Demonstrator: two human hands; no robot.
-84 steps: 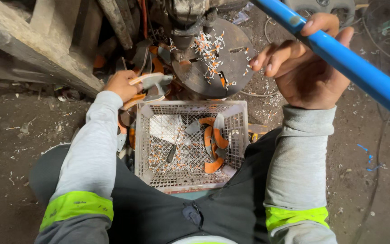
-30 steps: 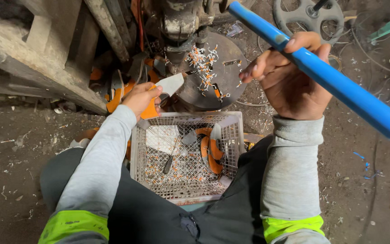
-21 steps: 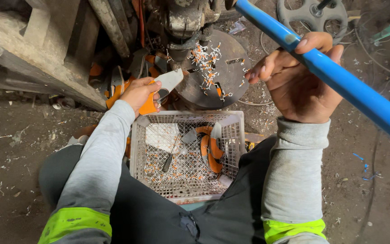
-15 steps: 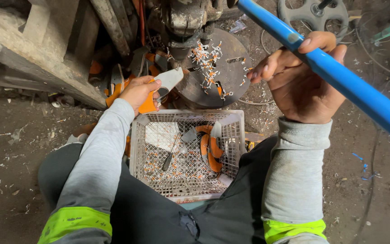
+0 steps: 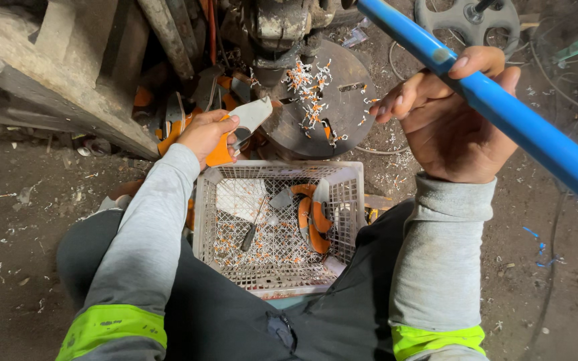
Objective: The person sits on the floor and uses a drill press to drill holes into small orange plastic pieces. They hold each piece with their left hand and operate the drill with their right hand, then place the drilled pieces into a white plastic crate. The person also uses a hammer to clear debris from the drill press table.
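Note:
My left hand [image 5: 203,132] grips an orange-handled tool with a flat pale metal blade [image 5: 251,113], held just above the far rim of a white plastic mesh crate [image 5: 349,200]. My right hand [image 5: 453,124] is wrapped around a long blue lever bar [image 5: 496,107] that slants from the top centre down to the right edge. Under the press head lies a round dark metal plate [image 5: 332,110] strewn with white and orange shavings. Inside the crate rest an orange-handled tool [image 5: 312,217], a slim dark rod [image 5: 252,230] and many shavings.
A heavy machine body [image 5: 282,27] stands at the top centre. A concrete beam [image 5: 48,87] runs along the upper left. More orange-handled pieces [image 5: 168,120] pile beside the machine. A spoked metal wheel [image 5: 469,20] lies at the upper right. Dirt floor surrounds my knees.
My left hand has lifted the orange-handled tool from beside the crate up toward the round plate. My right hand has kept its hold on the blue bar, which has shifted slightly.

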